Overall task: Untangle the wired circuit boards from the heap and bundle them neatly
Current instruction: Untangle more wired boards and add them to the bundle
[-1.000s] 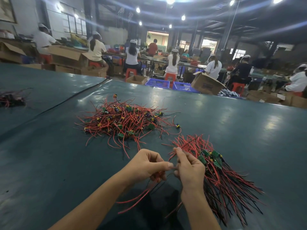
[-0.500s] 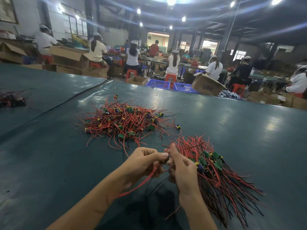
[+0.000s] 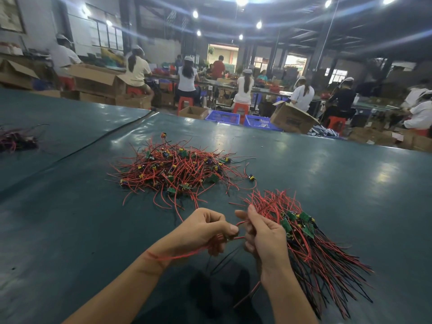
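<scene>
Head view: at the far left of your dark green worktop (image 3: 70, 230) a small dark clump of wires (image 3: 16, 140) lies well apart from everything else, where it was a second ago. Moving right, the tangled heap (image 3: 177, 169) of red wires and little green circuit boards sits mid-worktop, unchanged in shape, with one yellow-tipped lead (image 3: 251, 177) straying off its right edge as before. Nearer you, your left hand (image 3: 205, 232) is curled shut, thumb pressed to forefinger on a red wire (image 3: 177, 255) that trails back across your wrist; half a second ago that wire ran more steeply down under the hand, and the two hands were pressed together, whereas now a small gap has opened between them, bridged by a short red strand. Your right hand (image 3: 264, 239) has its fingers loosely closed on that same piece, forefinger raised, with a black lead (image 3: 224, 261) hanging beneath; the board itself is hidden inside your grip, so I cannot tell which hand has it. Just beside your right hand, touching it, lies the combed bundle (image 3: 311, 249), boards (image 3: 304, 222) stacked at its upper end and red and black leads fanning toward your right, as earlier. Past the worktop's far edge stands a cardboard box (image 3: 292, 119); its printing is too blurred to read.
</scene>
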`<state>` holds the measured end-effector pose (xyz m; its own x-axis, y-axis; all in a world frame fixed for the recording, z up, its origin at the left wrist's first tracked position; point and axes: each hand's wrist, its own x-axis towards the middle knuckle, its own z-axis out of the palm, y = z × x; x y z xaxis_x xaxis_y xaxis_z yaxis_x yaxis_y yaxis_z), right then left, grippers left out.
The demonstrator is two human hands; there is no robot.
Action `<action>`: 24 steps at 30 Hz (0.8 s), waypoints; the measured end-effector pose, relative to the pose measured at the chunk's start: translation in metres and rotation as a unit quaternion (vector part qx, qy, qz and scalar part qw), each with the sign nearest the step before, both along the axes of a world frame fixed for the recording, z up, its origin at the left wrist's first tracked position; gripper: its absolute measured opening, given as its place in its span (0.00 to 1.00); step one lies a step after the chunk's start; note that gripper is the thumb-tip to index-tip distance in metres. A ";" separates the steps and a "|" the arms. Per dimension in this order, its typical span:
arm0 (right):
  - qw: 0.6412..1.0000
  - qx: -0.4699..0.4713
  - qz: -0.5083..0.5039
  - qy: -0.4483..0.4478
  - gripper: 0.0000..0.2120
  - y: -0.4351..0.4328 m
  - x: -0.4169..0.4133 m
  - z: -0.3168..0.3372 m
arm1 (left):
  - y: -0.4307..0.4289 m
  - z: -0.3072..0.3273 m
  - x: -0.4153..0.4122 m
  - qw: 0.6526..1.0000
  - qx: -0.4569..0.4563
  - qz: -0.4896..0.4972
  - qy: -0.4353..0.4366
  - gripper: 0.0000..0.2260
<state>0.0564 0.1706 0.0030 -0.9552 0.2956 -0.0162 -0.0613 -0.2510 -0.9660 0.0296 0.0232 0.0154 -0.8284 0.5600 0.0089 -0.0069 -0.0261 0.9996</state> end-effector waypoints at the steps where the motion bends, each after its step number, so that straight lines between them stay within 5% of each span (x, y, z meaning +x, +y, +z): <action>1: 1.000 -0.025 -0.010 0.008 0.17 0.004 -0.001 0.000 | -0.001 0.000 0.000 1.000 0.010 -0.008 -0.006 0.12; 8: 0.996 0.004 -0.057 0.064 0.24 -0.007 0.006 -0.002 | -0.002 -0.003 -0.004 0.991 0.083 -0.010 -0.104 0.14; 13: 0.993 0.073 0.087 0.041 0.38 -0.032 0.013 -0.007 | -0.010 0.000 -0.005 0.985 0.079 -0.043 -0.149 0.15; 18: 0.999 -0.016 -0.022 -0.019 0.26 -0.034 0.010 -0.007 | -0.005 0.000 -0.007 0.980 0.065 0.024 -0.186 0.20; 21: 0.993 -0.100 -0.066 -0.004 0.28 -0.022 0.007 -0.003 | -0.009 -0.012 -0.020 0.972 -0.047 0.230 -0.010 0.14; 24: 0.980 -0.177 -0.094 -0.008 0.29 -0.010 0.005 0.000 | -0.030 -0.031 -0.036 0.841 -0.303 0.360 0.268 0.04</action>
